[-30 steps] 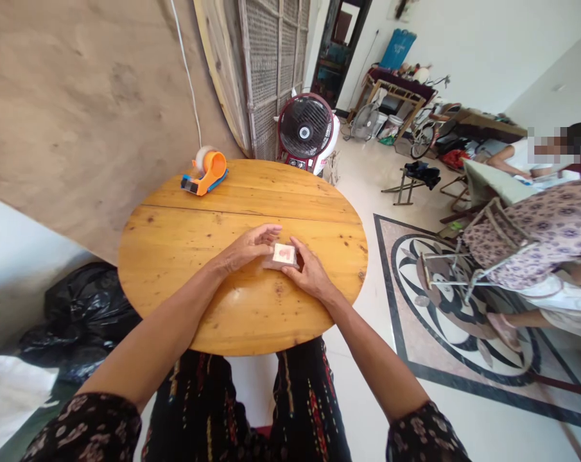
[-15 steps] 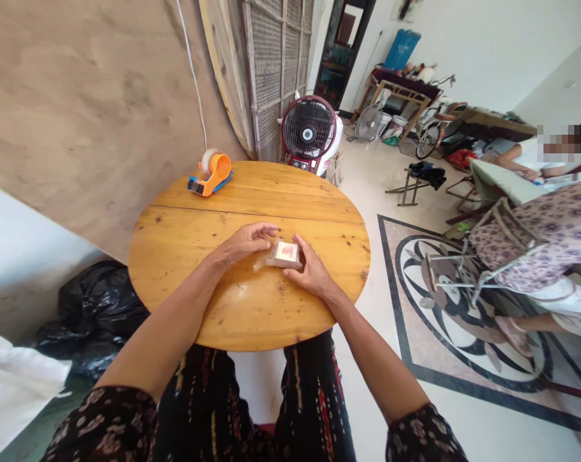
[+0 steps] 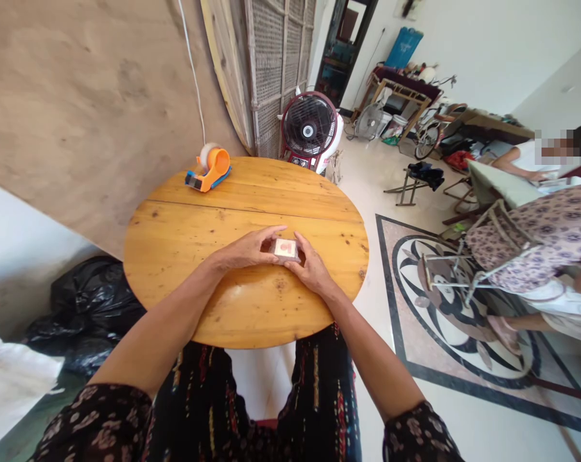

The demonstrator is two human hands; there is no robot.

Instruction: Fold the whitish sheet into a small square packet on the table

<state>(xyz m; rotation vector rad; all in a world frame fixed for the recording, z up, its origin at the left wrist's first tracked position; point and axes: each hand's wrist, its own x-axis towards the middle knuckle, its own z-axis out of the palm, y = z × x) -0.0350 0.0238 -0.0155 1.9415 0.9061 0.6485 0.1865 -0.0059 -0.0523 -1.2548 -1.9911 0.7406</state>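
A small box (image 3: 286, 248) with a pale top and a reddish print lies on the round wooden table, in what looks like clear plastic wrap. From the left, my left hand (image 3: 250, 248) curves its thumb and fingers around the box's end. My right hand (image 3: 312, 264) grips the opposite end, thumb at the near side and fingers at the far side. Both palms face inward, and the wrapped ends of the box are partly hidden by my fingers. An orange tape dispenser (image 3: 215, 170) with a roll of clear tape stands at the table's far left.
The wooden table (image 3: 174, 256) has a rounded edge close to my lap. Behind it stands a fan (image 3: 309, 125). Black plastic bags (image 3: 95, 301) lie on the left. To the right, a seated person (image 3: 535, 240) and another person are at a second table (image 3: 504, 183).
My left hand has moved right and closed on the left end of the box, where loose plastic stuck out before. The right hand stays at its end. The view has shifted slightly.
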